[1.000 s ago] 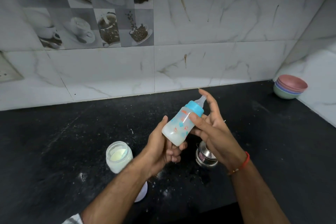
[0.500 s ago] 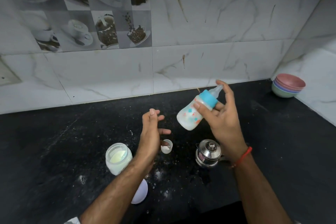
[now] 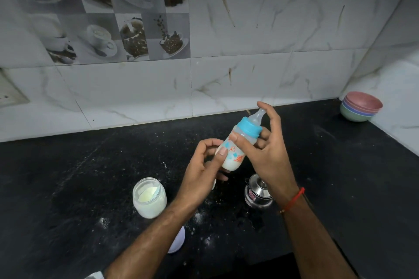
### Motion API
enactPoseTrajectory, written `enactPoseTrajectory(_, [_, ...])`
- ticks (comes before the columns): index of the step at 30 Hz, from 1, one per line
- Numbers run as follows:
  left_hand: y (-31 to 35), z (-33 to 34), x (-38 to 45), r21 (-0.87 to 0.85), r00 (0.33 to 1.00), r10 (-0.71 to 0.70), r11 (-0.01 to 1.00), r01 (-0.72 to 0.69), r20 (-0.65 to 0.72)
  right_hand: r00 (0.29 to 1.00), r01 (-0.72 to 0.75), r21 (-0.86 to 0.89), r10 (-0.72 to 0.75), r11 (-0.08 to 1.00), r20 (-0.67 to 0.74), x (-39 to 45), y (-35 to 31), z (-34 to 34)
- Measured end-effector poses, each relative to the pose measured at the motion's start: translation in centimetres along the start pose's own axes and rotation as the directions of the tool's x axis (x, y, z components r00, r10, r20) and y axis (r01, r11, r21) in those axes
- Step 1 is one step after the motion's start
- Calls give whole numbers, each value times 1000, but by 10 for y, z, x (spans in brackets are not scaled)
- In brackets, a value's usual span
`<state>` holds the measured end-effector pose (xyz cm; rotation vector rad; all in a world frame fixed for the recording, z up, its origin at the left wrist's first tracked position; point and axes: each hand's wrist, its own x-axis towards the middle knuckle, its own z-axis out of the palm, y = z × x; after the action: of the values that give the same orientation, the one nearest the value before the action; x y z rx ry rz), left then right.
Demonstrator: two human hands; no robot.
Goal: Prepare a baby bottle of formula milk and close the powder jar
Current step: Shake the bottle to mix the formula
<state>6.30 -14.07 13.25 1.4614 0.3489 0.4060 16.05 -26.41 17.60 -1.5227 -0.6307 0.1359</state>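
Baby bottle (image 3: 235, 145) held in the air above the black counter (image 3: 68, 188), tilted with the teat up and to the right, blue collar screwed on, white milk pooled in the lower end. Right hand (image 3: 267, 154) wrapped round the upper part, thumb laid across the body just under the collar, forefinger stretched up over the tip of the teat, other fingers curled behind. Left hand (image 3: 204, 170) at the lower end, thumb pressed on the printed side, fingers curled round the far side near the base. Red thread tied round the right wrist. Powder jar (image 3: 149, 198) standing open on the counter, left of the left forearm, pale powder inside and a scoop half sunk in it. White lid (image 3: 178, 242) lying on the counter, partly hidden under the left forearm. Small steel pot (image 3: 258, 192) with its cover on, below the right hand. Stack of coloured bowls (image 3: 360, 108) in the far right corner against the wall. Powder spilled in specks on the counter.
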Motion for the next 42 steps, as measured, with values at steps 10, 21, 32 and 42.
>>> enactPoseTrajectory(10, [13,16,1,-351,972,-235,909,223,8,962,-93,68,72,993,264,4,-15,-1])
enactPoseTrajectory(21, [39,28,-1,-451,985,-130,877,166,109,984,6,72,-19,997,179,16,-50,0])
enactPoseTrajectory(32, [46,22,-4,-594,825,-189,611,523,533,935,6,140,-56,990,351,22,-54,-13])
enactPoseTrajectory(42, [43,21,-1,-539,939,-201,777,327,279,928,43,119,-84,992,364,26,-45,-21])
